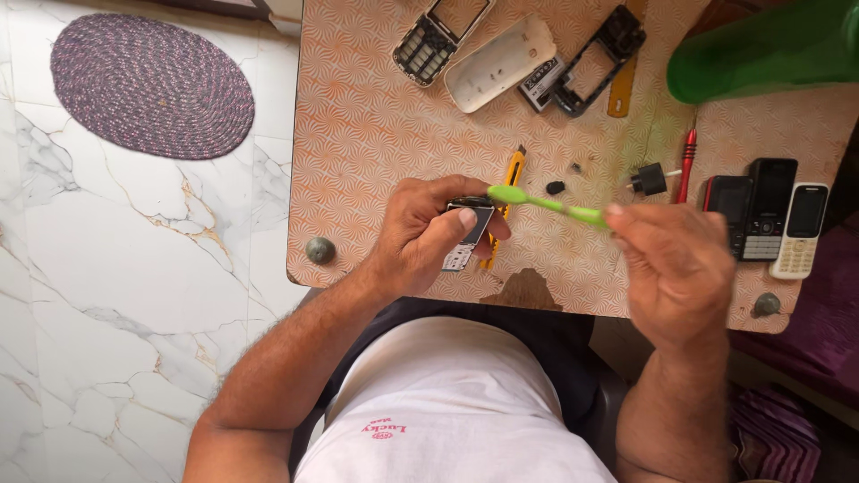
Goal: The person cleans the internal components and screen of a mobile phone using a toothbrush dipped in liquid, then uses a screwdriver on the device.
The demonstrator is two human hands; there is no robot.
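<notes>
My left hand (428,233) grips a small phone circuit board (469,233) with a dark screen part, held just above the table's near edge. My right hand (673,264) holds a green toothbrush (548,205) by its handle, and the brush head rests on the top of the board. A yellow utility knife (508,183) lies on the table under and behind the board, partly hidden by my left hand.
On the patterned table (376,134) lie a keypad frame (438,36), a white back cover (501,63), a black phone frame (598,58), a red screwdriver (686,163), a small black part (649,179) and three phones (768,219). A green bottle (769,49) stands at top right. An oval purple rug (150,85) lies on the marble floor.
</notes>
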